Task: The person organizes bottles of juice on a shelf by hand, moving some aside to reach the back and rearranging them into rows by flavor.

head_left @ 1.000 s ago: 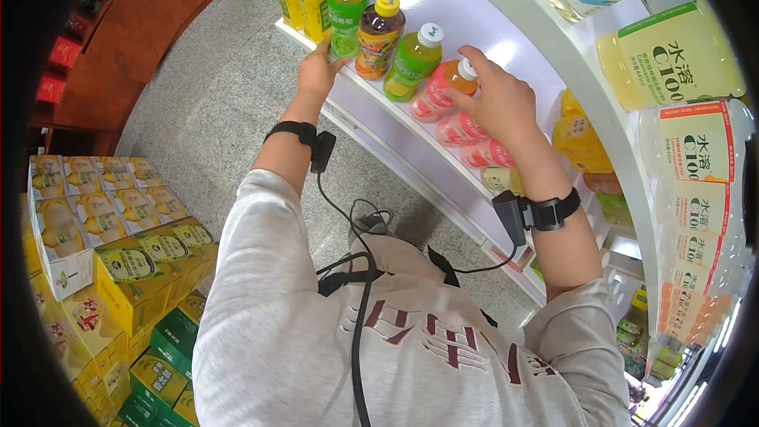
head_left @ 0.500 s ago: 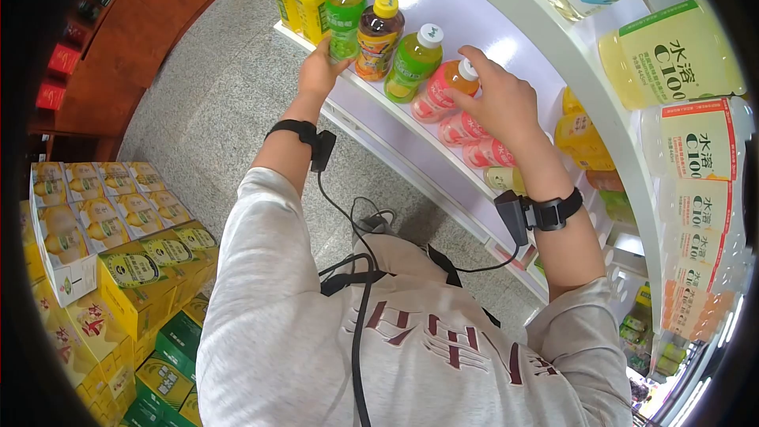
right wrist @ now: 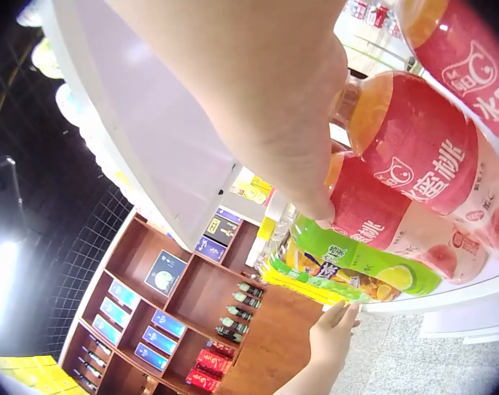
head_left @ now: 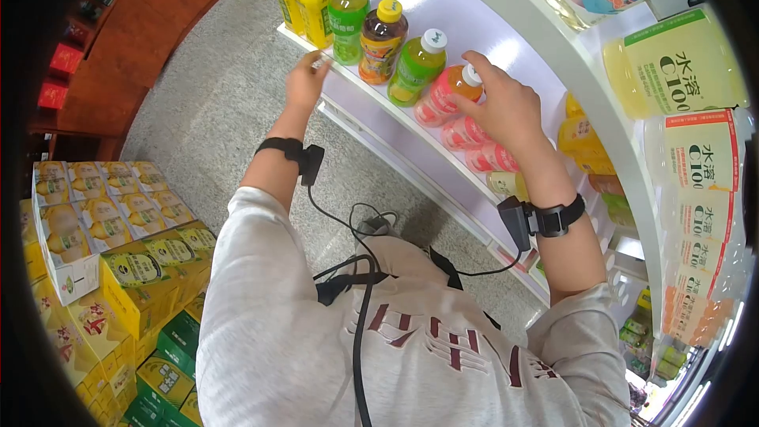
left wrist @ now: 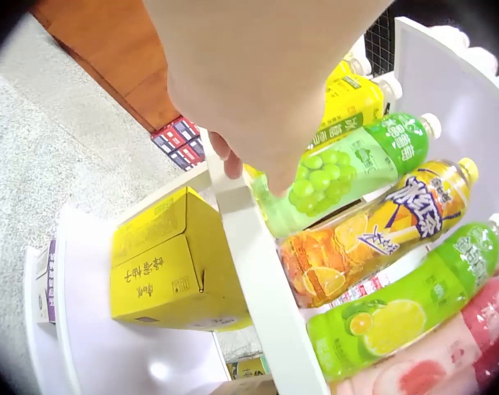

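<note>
My left hand (head_left: 307, 83) is at the shelf's front edge, just below a green grape drink bottle (head_left: 348, 24), fingers pointing toward the edge and holding nothing. In the left wrist view its fingertips (left wrist: 232, 164) lie right at the white shelf lip. My right hand (head_left: 510, 111) curves round a pink peach drink bottle (head_left: 437, 100), thumb along its side and forefinger by the white cap; its other fingers are hidden. Between the hands stand an orange-labelled tea bottle (head_left: 380, 51) with a yellow cap and a green lemon drink bottle (head_left: 417, 71). All stand upright in a row.
Two yellow bottles (head_left: 315, 8) end the row at the far left. More peach bottles (right wrist: 435, 148) stand beside my right hand. Large C100 packs (head_left: 688, 63) fill the shelf at right. Stacked cartons (head_left: 103, 205) stand on the floor at left. A black cable (head_left: 364, 332) runs down my shirt.
My left hand has drawn back from the green grape bottle, down and left to the shelf edge. The right hand stays at the peach bottle.
</note>
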`<state>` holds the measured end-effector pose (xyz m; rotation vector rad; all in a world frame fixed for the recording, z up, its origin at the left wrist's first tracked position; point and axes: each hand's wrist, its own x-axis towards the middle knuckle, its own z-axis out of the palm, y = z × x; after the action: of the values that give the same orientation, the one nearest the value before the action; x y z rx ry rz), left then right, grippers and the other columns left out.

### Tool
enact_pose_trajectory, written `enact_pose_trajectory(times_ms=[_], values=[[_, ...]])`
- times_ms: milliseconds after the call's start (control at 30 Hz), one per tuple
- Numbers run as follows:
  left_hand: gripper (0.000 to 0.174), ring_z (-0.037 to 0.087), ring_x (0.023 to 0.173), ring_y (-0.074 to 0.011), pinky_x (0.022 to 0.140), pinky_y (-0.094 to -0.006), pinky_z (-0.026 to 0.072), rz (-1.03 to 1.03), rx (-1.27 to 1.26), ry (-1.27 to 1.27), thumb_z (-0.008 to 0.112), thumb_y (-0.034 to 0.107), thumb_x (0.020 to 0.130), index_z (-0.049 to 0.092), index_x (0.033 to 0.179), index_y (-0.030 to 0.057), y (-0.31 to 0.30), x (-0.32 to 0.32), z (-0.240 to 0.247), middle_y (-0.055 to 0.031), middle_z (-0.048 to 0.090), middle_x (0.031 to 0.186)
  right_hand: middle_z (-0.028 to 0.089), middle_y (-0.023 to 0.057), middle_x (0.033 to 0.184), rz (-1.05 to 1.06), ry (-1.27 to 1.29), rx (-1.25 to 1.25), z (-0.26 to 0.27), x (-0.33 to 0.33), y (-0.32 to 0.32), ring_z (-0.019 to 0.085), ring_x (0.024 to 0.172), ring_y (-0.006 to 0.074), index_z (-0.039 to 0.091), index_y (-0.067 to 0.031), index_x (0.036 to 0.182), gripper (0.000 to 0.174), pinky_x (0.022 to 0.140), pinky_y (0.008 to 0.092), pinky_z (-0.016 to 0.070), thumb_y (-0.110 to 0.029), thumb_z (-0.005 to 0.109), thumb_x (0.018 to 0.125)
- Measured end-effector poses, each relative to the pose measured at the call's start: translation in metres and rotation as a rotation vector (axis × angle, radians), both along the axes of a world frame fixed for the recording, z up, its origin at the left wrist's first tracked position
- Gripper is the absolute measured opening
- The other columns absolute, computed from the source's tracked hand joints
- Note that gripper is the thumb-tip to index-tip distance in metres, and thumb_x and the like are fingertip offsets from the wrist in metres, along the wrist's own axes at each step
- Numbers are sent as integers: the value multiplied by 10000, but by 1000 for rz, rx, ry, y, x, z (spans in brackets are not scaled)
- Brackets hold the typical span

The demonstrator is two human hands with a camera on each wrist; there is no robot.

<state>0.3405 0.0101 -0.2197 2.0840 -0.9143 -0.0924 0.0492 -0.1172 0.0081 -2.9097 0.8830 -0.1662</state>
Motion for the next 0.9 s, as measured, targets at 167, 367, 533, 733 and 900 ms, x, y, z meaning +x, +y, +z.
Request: enact_pose_trajectory(times_ms=[167, 367, 533, 733, 900], values=[[524, 668, 824, -282, 743, -377, 518, 248, 49, 66, 743, 337, 755, 612, 1189, 73, -4, 25, 2, -159, 678, 966, 658, 89, 939, -3, -15, -10, 0, -1, 0, 668, 755, 296, 468, -199, 1239, 579, 614, 414, 533, -432, 694, 759], [665, 651, 930, -286, 802, -373, 501, 264, 184, -6, 753, 457, 718, 577, 1259, 113, -16, 29, 2, -140, 671, 1035, 661, 91, 936, -3, -27, -11, -2, -1, 0, 669, 750, 299, 480, -198, 1225, 573, 605, 412, 533, -433, 701, 751], [701, 647, 938, -294, 810, -379, 496, 255, 275, 34, 747, 509, 703, 566, 1278, 149, -19, 31, 4, -145, 671, 1015, 663, 90, 927, 25, -76, -16, -3, -3, 0, 667, 735, 302, 490, -193, 1199, 546, 592, 404, 532, -416, 707, 751], [707, 634, 895, -291, 778, -383, 504, 214, 280, 54, 729, 545, 698, 572, 1276, 169, -21, 40, -2, -154, 633, 973, 664, 86, 903, 36, -85, -32, -3, -3, 0, 665, 713, 300, 495, -192, 1193, 538, 575, 401, 528, -413, 706, 751], [704, 635, 889, -300, 776, -385, 507, 206, 312, 40, 725, 538, 708, 566, 1280, 159, -21, 37, 3, -160, 631, 974, 664, 87, 903, 32, -88, -33, -2, -3, 0, 664, 712, 299, 495, -193, 1193, 535, 576, 403, 528, -419, 701, 755]])
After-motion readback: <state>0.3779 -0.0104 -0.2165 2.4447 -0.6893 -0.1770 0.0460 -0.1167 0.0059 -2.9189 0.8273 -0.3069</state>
